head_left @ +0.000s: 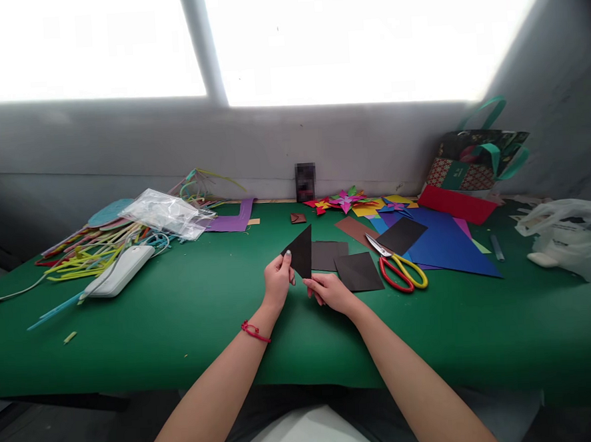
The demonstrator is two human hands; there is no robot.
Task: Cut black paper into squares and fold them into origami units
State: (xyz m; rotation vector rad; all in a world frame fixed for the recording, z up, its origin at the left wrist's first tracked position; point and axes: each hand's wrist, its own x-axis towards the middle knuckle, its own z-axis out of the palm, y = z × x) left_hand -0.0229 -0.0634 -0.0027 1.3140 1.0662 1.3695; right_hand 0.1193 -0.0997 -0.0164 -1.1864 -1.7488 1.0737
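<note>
A black sheet of paper folded into a triangle (302, 250) is held up over the table. My left hand (277, 277) pinches its left side, thumb on top. At its lower right corner, the fingers of my right hand (330, 291) are closed on the paper's edge. Black paper squares (359, 272) lie flat just right of the hands, one partly behind the triangle. Scissors (401, 268) with one red and one yellow handle rest beside them, blades slightly apart, near another black sheet (403, 234) and a brown sheet (355, 232).
Folded paper flowers (345, 201) and coloured sheets (447, 245) lie at the back right. A gift bag (465, 164) and a white plastic bag (571, 237) stand farther right. On the left are a white power strip (123, 270), pipe cleaners (85, 257) and a clear plastic packet (167, 214).
</note>
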